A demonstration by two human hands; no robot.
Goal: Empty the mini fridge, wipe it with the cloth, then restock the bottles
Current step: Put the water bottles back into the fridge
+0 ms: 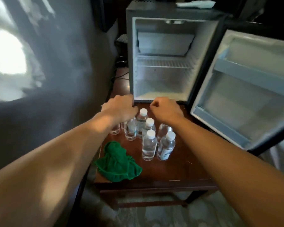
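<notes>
The mini fridge (162, 89) stands open on the wooden table (179, 167), its shelves and floor bare, with its door (246, 95) swung out to the right. Several clear water bottles (149, 145) with white caps stand grouped in front of it. My left hand (120, 110) is curled down over the tops of the left bottles (130, 130), gripping one by its neck. My right hand (166, 109) hovers as a loose fist over the right side of the group, nothing visible in it. A crumpled green cloth (118, 163) lies at the table's front left.
A white cloth (195, 4) lies on top of the fridge. Dark cables (120, 76) run behind the fridge's left side. A grey curtain hangs at the left. The open door overhangs the table's right edge above white bedding (279, 154).
</notes>
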